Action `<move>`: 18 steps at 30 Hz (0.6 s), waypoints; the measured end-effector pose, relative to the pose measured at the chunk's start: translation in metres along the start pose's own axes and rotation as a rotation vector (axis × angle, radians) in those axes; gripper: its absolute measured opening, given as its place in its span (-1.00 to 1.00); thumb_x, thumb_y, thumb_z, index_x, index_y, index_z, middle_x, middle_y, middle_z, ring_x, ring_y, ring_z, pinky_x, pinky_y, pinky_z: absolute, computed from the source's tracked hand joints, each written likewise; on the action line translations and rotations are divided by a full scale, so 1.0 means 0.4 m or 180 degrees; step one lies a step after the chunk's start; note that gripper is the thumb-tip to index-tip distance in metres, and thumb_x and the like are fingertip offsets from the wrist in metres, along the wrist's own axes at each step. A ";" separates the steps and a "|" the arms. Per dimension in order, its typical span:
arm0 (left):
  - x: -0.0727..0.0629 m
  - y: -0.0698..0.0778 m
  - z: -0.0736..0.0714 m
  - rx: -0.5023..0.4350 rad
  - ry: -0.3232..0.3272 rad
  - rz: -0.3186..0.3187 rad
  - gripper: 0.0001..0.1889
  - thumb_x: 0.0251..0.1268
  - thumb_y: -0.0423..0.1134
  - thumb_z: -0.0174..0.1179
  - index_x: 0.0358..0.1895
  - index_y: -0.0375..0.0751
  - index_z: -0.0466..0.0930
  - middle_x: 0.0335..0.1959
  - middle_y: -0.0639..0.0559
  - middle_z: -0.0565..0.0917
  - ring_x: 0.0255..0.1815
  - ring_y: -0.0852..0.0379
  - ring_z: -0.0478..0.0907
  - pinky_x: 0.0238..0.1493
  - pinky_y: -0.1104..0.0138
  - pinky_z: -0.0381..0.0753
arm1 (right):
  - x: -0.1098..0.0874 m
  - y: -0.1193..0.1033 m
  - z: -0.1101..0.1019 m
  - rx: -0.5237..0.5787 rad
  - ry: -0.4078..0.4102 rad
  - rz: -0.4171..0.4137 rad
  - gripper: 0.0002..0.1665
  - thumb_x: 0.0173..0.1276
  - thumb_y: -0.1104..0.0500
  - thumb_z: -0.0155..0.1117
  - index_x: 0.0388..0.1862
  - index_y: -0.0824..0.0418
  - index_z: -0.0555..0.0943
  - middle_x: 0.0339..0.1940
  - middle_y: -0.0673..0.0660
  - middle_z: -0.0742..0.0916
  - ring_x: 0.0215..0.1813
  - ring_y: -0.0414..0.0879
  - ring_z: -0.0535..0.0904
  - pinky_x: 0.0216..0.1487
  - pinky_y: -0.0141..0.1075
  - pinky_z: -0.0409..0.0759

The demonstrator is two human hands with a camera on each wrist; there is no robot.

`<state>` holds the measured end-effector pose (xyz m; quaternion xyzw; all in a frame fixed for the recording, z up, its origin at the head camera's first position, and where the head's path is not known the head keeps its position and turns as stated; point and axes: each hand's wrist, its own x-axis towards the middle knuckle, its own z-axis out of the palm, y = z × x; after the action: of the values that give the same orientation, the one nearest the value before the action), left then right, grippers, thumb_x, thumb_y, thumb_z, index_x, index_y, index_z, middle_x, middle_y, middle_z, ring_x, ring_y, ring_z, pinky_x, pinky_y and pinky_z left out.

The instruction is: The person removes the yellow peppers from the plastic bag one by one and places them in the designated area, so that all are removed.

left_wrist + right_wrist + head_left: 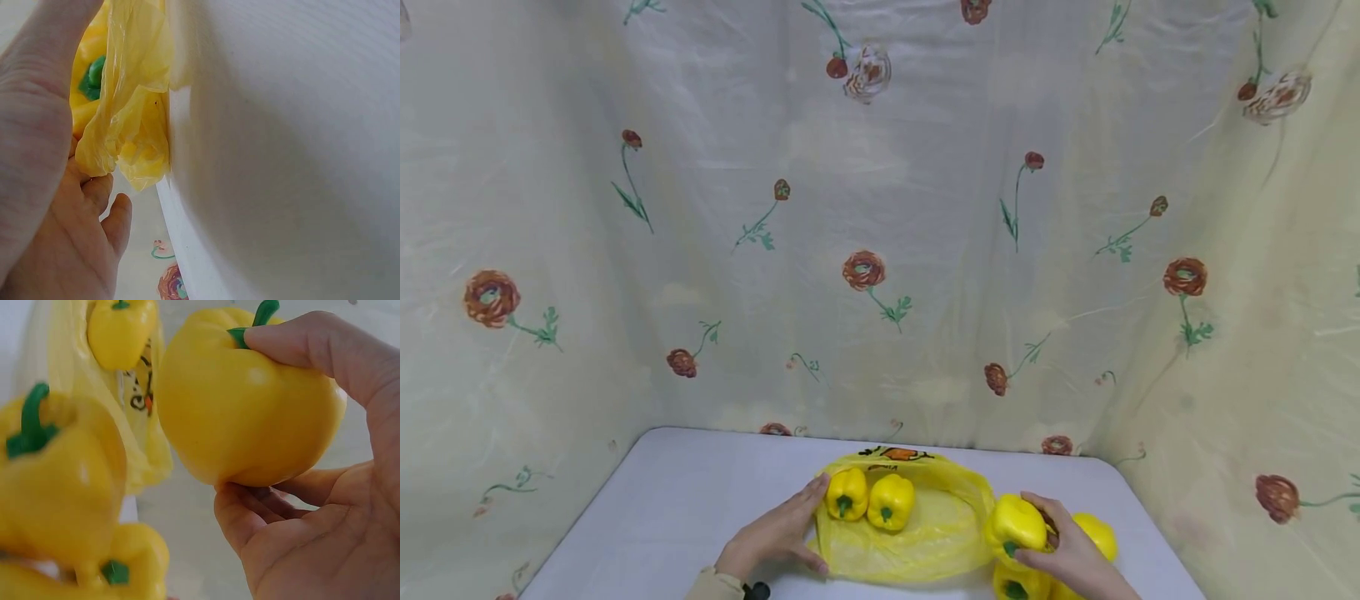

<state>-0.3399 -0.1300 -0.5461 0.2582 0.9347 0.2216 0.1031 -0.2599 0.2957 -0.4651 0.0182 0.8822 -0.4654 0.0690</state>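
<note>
A yellow bell pepper with a green stem is in my right hand, held just off the right edge of a thin yellow plastic bag. Seen from the right wrist, the thumb presses near the stem while curled fingers grip the underside. Two more yellow peppers, one left and one right, lie side by side in the bag's left part. My left hand touches the bag's left edge, fingers extended and thumb apart. In the left wrist view, crumpled bag film hides part of its fingertips.
Several other yellow peppers sit at the right, under and behind my right hand, including a rear one and a front one. The white table meets a flower-printed curtain at the back and sides.
</note>
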 end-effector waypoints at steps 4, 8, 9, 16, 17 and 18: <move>0.001 0.000 0.003 -0.0005 0.0004 -0.0026 0.40 -0.35 0.35 0.42 0.56 -0.20 -0.23 0.60 -0.11 -0.15 0.59 -0.10 -0.10 0.53 -0.03 0.04 | -0.018 0.020 -0.042 -0.0200 0.0030 -0.0102 0.06 0.09 0.07 0.51 0.47 0.25 0.14 0.38 0.33 0.35 0.19 0.07 0.46 0.17 -0.17 0.61; -0.001 0.002 0.003 0.0005 0.0015 -0.0049 0.41 -0.36 0.35 0.42 0.56 -0.20 -0.22 0.60 -0.11 -0.15 0.59 -0.11 -0.09 0.53 -0.03 0.04 | -0.031 0.047 -0.080 -0.0384 0.0086 -0.0244 0.04 0.12 0.07 0.48 0.47 0.29 0.13 0.38 0.34 0.35 0.21 0.10 0.44 0.20 -0.19 0.57; -0.002 0.003 0.002 0.0017 0.0016 -0.0034 0.40 -0.35 0.35 0.42 0.56 -0.21 -0.22 0.60 -0.12 -0.15 0.59 -0.11 -0.09 0.53 -0.03 0.05 | -0.033 0.053 -0.087 -0.0379 0.0095 -0.0210 0.05 0.13 0.06 0.47 0.47 0.29 0.12 0.39 0.35 0.35 0.23 0.11 0.43 0.22 -0.15 0.57; -0.008 0.005 -0.003 0.0071 0.0002 0.0085 0.38 -0.27 0.35 0.40 0.55 -0.28 -0.21 0.59 -0.16 -0.15 0.58 -0.13 -0.09 0.52 -0.05 0.07 | -0.045 0.100 -0.141 -0.0262 0.0040 -0.0021 0.09 0.19 0.00 0.43 0.50 0.33 0.04 0.42 0.43 0.28 0.32 0.21 0.38 0.22 -0.16 0.57; -0.008 0.006 -0.003 0.0063 0.0003 0.0088 0.37 -0.27 0.35 0.40 0.55 -0.28 -0.21 0.59 -0.16 -0.15 0.58 -0.13 -0.09 0.52 -0.05 0.07 | -0.047 0.106 -0.150 -0.0263 0.0041 -0.0017 0.09 0.20 -0.01 0.43 0.50 0.35 0.03 0.42 0.44 0.27 0.32 0.22 0.38 0.21 -0.16 0.57; -0.008 0.007 -0.004 0.0057 0.0001 0.0082 0.38 -0.28 0.35 0.40 0.55 -0.28 -0.21 0.59 -0.16 -0.16 0.59 -0.12 -0.09 0.52 -0.05 0.07 | -0.049 0.112 -0.158 -0.0310 0.0073 0.0013 0.10 0.20 -0.04 0.42 0.50 0.35 0.03 0.42 0.44 0.28 0.33 0.24 0.37 0.22 -0.15 0.57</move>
<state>-0.3364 -0.1303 -0.5434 0.2710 0.9333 0.2145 0.0978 -0.2426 0.3737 -0.4639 0.0220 0.9046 -0.4214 0.0605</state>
